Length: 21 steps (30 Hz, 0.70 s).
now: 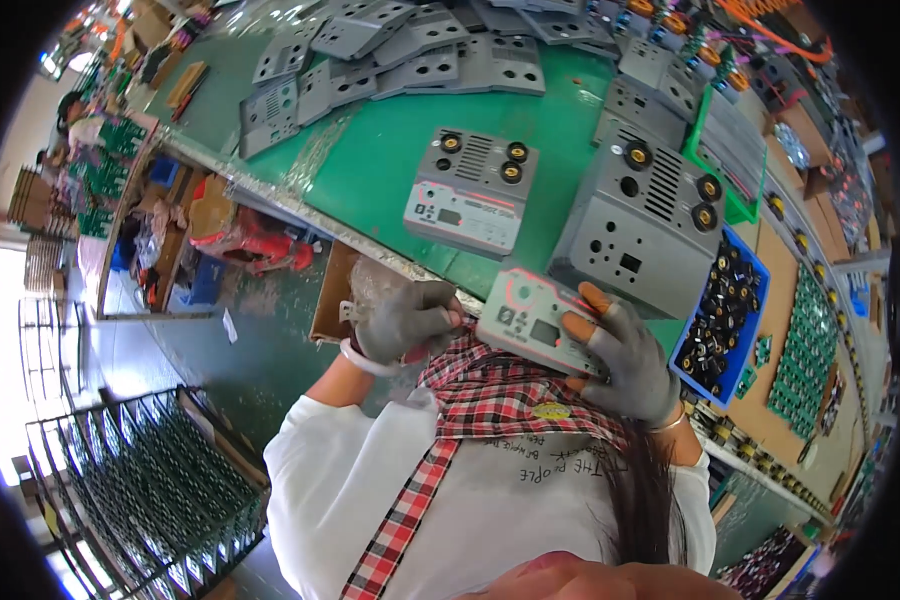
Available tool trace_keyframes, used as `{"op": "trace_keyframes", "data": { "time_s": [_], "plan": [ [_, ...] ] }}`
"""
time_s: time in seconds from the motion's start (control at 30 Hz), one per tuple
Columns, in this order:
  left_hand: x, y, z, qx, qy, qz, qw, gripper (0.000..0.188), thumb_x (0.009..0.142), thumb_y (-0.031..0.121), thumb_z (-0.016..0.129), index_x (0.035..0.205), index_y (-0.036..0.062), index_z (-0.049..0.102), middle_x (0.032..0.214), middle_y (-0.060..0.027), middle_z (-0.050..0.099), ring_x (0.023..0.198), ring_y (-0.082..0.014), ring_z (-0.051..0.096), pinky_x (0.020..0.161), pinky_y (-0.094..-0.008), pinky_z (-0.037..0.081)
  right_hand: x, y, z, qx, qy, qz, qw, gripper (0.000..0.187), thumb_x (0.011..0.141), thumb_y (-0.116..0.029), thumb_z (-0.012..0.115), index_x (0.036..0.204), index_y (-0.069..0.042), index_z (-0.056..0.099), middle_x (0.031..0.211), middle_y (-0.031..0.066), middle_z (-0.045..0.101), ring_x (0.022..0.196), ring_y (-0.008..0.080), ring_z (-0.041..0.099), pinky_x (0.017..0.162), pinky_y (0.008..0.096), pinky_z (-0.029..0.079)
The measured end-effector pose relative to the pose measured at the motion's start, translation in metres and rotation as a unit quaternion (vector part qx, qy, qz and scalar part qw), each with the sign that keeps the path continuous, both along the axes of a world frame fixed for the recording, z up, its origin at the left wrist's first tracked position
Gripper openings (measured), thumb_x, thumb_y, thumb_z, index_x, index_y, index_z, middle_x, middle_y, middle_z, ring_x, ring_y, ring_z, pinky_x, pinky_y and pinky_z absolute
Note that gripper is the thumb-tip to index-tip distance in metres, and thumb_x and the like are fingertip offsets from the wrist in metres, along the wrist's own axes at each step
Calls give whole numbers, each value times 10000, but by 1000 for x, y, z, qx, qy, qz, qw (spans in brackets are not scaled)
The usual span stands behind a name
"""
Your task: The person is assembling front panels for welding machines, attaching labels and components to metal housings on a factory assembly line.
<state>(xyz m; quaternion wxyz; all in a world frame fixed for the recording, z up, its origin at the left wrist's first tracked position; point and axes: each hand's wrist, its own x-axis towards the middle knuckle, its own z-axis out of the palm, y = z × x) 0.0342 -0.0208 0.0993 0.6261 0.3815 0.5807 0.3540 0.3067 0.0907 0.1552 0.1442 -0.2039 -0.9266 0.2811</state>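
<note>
My right hand [632, 365], in a grey glove with bare orange-brown fingertips, grips a light grey front panel [518, 318] at its right end. The panel has a red-edged label and a dark rectangular window, and it is tilted above my checked apron [490, 390]. Beside the panel's left end is my left hand [408, 322], also gloved, its fingers curled and pinched together; anything between them is too small to make out. A finished-looking grey panel [470, 205] with black round sockets and a similar label lies on the green table just beyond.
A stack of grey panels [660, 190] with sockets stands at the right, beside a blue bin [755, 330] of black sockets. More bare panels [410, 70] pile up at the far side. Green circuit boards [805, 350] lie farther right; a rack of boards [150, 490] stands lower left.
</note>
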Motion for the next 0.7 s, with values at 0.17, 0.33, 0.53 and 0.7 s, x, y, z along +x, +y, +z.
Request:
{"op": "trace_keyframes", "data": {
  "time_s": [0.17, 0.33, 0.53, 0.7],
  "plan": [
    [33, 21, 36, 50, -214, -4, 976, 285, 792, 266, 591, 757, -15, 550, 625, -60, 548, 499, -110, 516, 446, -228, 392, 13, -3, 7, 101, 7, 2, 995, 677, 467, -151, 721, 1125, -174, 567, 1249, 137, 422, 1050, 329, 453, 891, 447, 414],
    [39, 42, 48, 196, -50, -84, 976, 299, 838, 261, 563, 716, -10, 529, 583, -54, 541, 479, -99, 498, 435, -226, 370, 46, -1, 19, 50, 100, -65, 992, 666, 543, -258, 777, 1149, -113, 541, 1272, 158, 413, 1051, 302, 497, 854, 402, 442],
    [59, 76, 60, 239, 3, -46, 970, 254, 844, 215, 558, 682, 23, 519, 541, -56, 532, 454, -148, 500, 431, -266, 368, 66, 16, 2, -377, 287, -346, 810, 175, 758, -148, 657, 810, -3, 574, 726, 20, 559, 632, 83, 521, 565, 216, 422],
    [68, 110, 43, 349, 367, -39, 861, 191, 802, 209, 570, 749, 30, 531, 590, -173, 518, 526, -340, 523, 469, -379, 401, 62, 42, -25, -178, 275, -387, 862, 214, 754, -90, 617, 639, 0, 462, 548, 11, 412, 489, 84, 339, 444, 257, 290]
  ]
}}
